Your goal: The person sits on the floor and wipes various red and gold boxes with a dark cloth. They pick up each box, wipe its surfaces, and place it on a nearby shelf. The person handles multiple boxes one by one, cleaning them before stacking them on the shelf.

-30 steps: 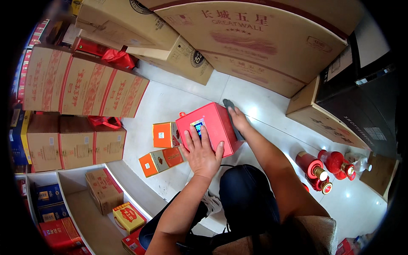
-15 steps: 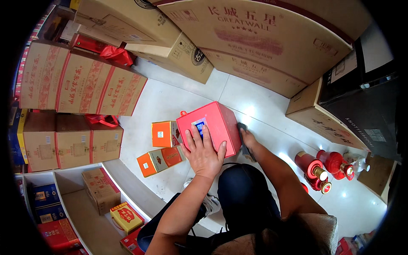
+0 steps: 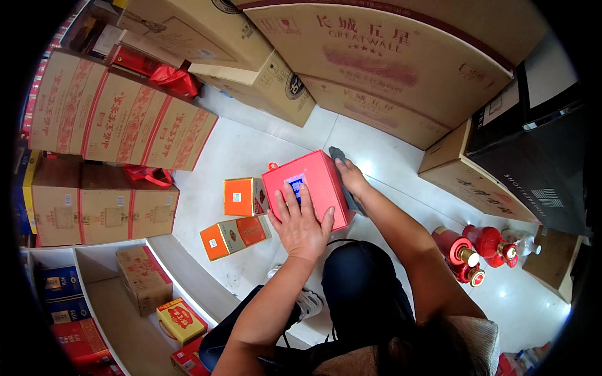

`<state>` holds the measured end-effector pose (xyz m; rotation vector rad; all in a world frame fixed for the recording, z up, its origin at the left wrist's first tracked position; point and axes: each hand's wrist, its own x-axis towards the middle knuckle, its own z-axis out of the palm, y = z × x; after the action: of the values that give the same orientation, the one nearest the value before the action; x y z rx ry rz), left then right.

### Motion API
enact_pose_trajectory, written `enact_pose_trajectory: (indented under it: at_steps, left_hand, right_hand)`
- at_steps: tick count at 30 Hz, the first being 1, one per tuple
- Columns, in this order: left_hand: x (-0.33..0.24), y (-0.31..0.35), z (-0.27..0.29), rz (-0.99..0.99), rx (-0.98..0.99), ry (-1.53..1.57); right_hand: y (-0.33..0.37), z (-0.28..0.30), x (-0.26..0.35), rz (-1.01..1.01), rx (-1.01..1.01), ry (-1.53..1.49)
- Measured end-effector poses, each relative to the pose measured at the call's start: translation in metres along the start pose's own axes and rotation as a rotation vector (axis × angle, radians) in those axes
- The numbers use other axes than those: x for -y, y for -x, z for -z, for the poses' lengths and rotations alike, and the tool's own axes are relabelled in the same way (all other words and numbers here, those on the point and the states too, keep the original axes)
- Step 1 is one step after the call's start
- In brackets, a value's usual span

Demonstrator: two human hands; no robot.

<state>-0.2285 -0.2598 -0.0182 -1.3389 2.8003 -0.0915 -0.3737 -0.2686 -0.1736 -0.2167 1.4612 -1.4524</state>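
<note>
Resting spread left hand (image 3: 301, 232) on red box (image 3: 323, 178), clasping dark cloth (image 3: 337, 154) in right hand (image 3: 352, 179), with box under left, just beside right.

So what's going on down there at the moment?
A person crouches over a red box on the pale tiled floor. Their left hand lies spread across its top, while the right hand has a dark grey cloth in its grip at the box's right side. Two orange boxes lie just left of the red one, both untouched, and some red bottles are on the floor off to the right.
</note>
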Motion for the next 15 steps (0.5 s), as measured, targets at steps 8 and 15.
enact_pose_trajectory:
  at_steps: [8, 15]
  left_hand:
    - [0.004, 0.0, -0.002, 0.015, 0.007, 0.043]
    - [-0.007, -0.002, -0.001, -0.016, -0.018, 0.007]
  right_hand:
    - [0.09, -0.01, 0.056, 0.427, 0.078, 0.205]
    - [-0.006, 0.009, 0.008, 0.342, -0.059, 0.173]
